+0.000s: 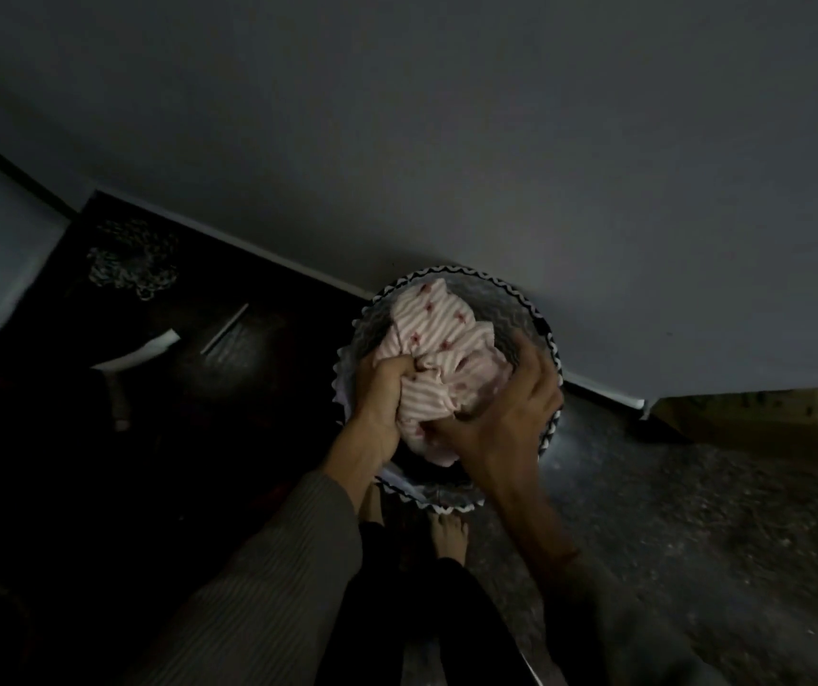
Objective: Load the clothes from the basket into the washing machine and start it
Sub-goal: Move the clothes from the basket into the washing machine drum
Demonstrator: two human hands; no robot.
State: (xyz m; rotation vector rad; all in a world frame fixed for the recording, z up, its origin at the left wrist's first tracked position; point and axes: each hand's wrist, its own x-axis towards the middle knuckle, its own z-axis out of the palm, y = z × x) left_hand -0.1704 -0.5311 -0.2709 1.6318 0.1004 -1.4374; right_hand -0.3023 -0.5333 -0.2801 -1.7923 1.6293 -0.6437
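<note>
View from your head, looking down. The round basket [553, 356] with a zigzag-trimmed rim stands on the floor against the wall [446, 141], directly ahead of your bare feet. In it lies the pink striped garment [434, 339], bunched, its long axis running from you toward the wall. Your left hand [381, 388] is fisted into the bundle's left edge. Your right hand [510, 413] is curled round its near right side. Both hands grasp the near end, neither closer than the other, so the lift goes straight up. The dark mass at your left may be the washing machine, but the light is too poor to say.
</note>
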